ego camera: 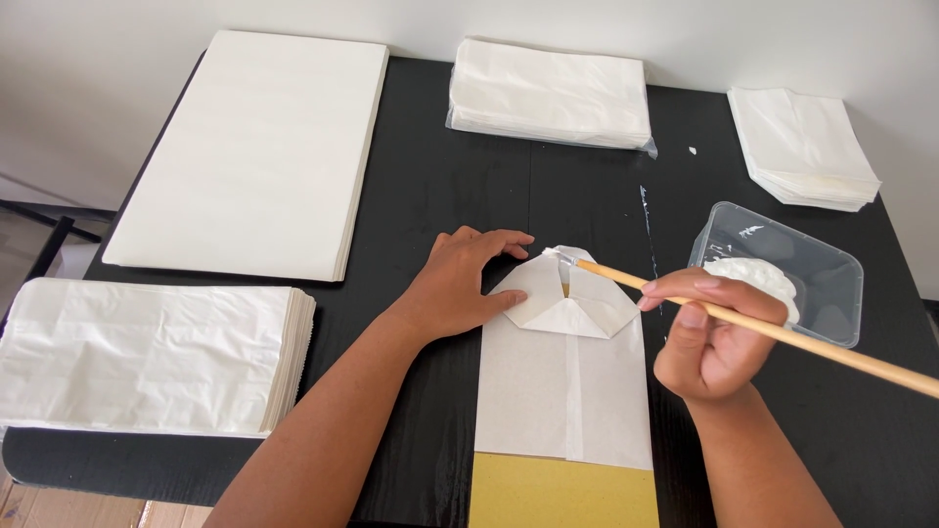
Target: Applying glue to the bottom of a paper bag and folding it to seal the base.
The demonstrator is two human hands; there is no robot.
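Note:
A white paper bag lies flat on the black table, its far end folded into flaps, with a yellow strip at the near end. My left hand rests flat on the table and presses the left flap with the thumb. My right hand grips a wooden brush; its white-tipped bristles touch the top edge of the folded flaps.
A clear plastic tub with white paste sits at the right. A large sheet stack lies at the far left, white bag stacks at the near left, far centre and far right.

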